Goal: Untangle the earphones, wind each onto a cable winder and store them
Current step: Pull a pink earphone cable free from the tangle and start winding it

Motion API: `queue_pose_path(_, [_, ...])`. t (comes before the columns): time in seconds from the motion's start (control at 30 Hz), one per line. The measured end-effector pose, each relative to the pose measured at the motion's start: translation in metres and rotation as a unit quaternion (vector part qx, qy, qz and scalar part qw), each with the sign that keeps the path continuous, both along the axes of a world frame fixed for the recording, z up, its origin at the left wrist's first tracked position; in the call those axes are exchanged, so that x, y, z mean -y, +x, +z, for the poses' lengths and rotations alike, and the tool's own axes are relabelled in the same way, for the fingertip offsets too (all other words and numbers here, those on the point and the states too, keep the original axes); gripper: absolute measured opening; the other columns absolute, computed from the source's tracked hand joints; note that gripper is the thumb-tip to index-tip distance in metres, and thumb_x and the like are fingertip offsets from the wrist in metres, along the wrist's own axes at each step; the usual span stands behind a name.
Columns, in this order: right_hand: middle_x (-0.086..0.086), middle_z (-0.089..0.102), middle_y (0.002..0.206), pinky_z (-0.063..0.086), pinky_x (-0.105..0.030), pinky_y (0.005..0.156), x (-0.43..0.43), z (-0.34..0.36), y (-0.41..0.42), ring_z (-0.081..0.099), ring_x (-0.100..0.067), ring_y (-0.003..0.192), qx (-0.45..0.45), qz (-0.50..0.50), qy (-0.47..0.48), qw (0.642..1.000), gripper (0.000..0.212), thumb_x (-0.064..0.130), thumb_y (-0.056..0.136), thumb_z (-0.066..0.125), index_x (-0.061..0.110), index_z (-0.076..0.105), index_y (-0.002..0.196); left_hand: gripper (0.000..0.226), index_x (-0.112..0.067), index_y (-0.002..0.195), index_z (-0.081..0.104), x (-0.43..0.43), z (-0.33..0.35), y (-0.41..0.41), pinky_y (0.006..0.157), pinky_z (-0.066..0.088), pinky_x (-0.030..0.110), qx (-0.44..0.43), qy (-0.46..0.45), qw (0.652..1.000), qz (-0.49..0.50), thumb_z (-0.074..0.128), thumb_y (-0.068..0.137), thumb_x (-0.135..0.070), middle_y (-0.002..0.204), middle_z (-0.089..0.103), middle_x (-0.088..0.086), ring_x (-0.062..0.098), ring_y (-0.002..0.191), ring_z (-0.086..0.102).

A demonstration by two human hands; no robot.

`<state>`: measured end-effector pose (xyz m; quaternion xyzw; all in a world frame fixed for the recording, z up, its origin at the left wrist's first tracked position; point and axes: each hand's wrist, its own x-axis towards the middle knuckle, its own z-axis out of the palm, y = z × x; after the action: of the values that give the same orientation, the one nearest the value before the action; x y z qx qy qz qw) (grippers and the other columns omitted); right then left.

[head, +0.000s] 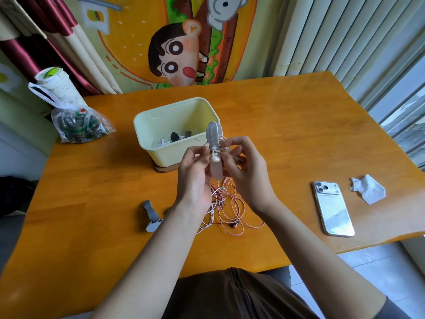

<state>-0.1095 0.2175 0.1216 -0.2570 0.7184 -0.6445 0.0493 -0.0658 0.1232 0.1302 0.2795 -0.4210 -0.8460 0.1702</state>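
Grey cable winder [212, 134], long axis far-pointing, sits between our hands: left hand [193, 171] pinches its waist, right hand [248, 171] seemingly pinches the cord [215, 150] there; tangled earphones [226, 203] lie just nearer, below.

Held winder [212, 134]: upright in the grip, cord-wrapped.
Earphones [226, 203]: tangled below the grip.
Spare winder [151, 217]: flat, lower left.

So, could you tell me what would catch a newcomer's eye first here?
The left hand and right hand pinching a grey cable winder mid-frame, above a pink-and-white earphone tangle on the orange table. Behind them sits a cream box, and a bright cartoon hanging fills the wall.
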Motion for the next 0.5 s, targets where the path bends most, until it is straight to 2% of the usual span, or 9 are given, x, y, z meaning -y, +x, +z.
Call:
queue_pose_path(0.1, [0.003, 0.055, 0.073, 0.052, -0.028, 0.059, 0.0003, 0.0010, 0.0002, 0.054, -0.007, 0.063, -0.014, 0.015, 0.011, 1.000, 0.019, 0.003, 0.089, 0.059, 0.018, 0.054, 0.100, 0.023, -0.013, 0.087, 0.055, 0.0017, 0.0014, 0.0008, 0.052, 0.053, 0.020, 0.003, 0.041, 0.999, -0.001, 0.045, 0.091, 0.007, 0.069, 0.071, 0.000, 0.013, 0.066, 0.068])
queue_pose_path(0.17, [0.010, 0.052, 0.069, 0.053, -0.027, 0.059, -0.0013, 0.0003, 0.0007, 0.053, -0.006, 0.061, -0.017, 0.010, 0.026, 0.999, 0.021, 0.003, 0.089, 0.059, 0.018, 0.053, 0.103, 0.024, -0.014, 0.086, 0.055, 0.0014, 0.0008, 0.0008, 0.051, 0.053, 0.020, 0.010, 0.056, 0.998, -0.002, 0.045, 0.091, 0.007, 0.070, 0.071, 0.000, 0.013, 0.065, 0.068])
queue_pose_path(0.2, [0.013, 0.051, 0.067, 0.054, -0.032, 0.059, -0.0017, 0.0003, 0.0009, 0.053, -0.008, 0.061, -0.017, 0.003, 0.034, 0.999, 0.021, 0.005, 0.089, 0.059, 0.018, 0.053, 0.105, 0.023, -0.014, 0.085, 0.056, 0.0008, -0.0001, 0.0004, 0.052, 0.053, 0.021, 0.014, 0.054, 0.998, 0.000, 0.045, 0.093, 0.006, 0.071, 0.071, 0.001, 0.013, 0.067, 0.067])
queue_pose_path(0.27, [0.018, 0.054, 0.064, 0.056, -0.040, 0.062, -0.0015, -0.0002, 0.0023, 0.057, -0.013, 0.061, -0.007, -0.013, 0.048, 0.999, 0.021, 0.008, 0.091, 0.057, 0.019, 0.052, 0.108, 0.020, -0.014, 0.085, 0.057, -0.0018, -0.0017, -0.0002, 0.060, 0.053, 0.023, 0.025, 0.021, 0.999, 0.010, 0.048, 0.095, 0.000, 0.075, 0.071, 0.001, 0.014, 0.072, 0.066])
queue_pose_path(0.3, [0.023, 0.055, 0.064, 0.056, -0.040, 0.063, -0.0011, -0.0010, 0.0032, 0.058, -0.011, 0.062, -0.004, -0.019, 0.055, 0.998, 0.020, 0.010, 0.092, 0.056, 0.018, 0.050, 0.110, 0.017, -0.014, 0.085, 0.057, -0.0039, -0.0022, -0.0002, 0.065, 0.052, 0.024, 0.025, -0.005, 1.000, 0.018, 0.050, 0.096, -0.003, 0.076, 0.070, 0.002, 0.015, 0.074, 0.065])
queue_pose_path(0.37, [0.028, 0.056, 0.067, 0.055, -0.031, 0.061, 0.0011, -0.0009, 0.0044, 0.057, -0.003, 0.062, -0.016, -0.034, 0.064, 0.997, 0.019, 0.013, 0.095, 0.053, 0.020, 0.047, 0.111, 0.016, -0.013, 0.083, 0.054, -0.0074, -0.0024, -0.0016, 0.070, 0.050, 0.023, 0.004, -0.070, 0.997, 0.034, 0.051, 0.096, -0.005, 0.074, 0.069, 0.000, 0.012, 0.073, 0.063])
queue_pose_path(0.43, [0.022, 0.055, 0.071, 0.053, -0.027, 0.061, 0.0039, 0.0006, 0.0075, 0.060, -0.004, 0.068, -0.021, -0.048, 0.058, 0.997, 0.019, 0.013, 0.096, 0.050, 0.025, 0.045, 0.109, 0.016, -0.012, 0.083, 0.052, -0.0080, -0.0018, -0.0021, 0.069, 0.050, 0.020, -0.023, -0.132, 0.990, 0.047, 0.051, 0.096, -0.004, 0.072, 0.068, -0.004, 0.008, 0.071, 0.063])
queue_pose_path(0.5, [0.018, 0.055, 0.079, 0.055, -0.031, 0.066, 0.0055, 0.0028, 0.0088, 0.064, -0.014, 0.077, -0.007, -0.050, 0.050, 0.997, 0.021, 0.013, 0.095, 0.052, 0.028, 0.044, 0.107, 0.016, -0.012, 0.083, 0.051, -0.0069, -0.0008, -0.0029, 0.068, 0.050, 0.019, -0.040, -0.165, 0.984, 0.051, 0.050, 0.096, -0.002, 0.071, 0.068, -0.006, 0.006, 0.071, 0.064])
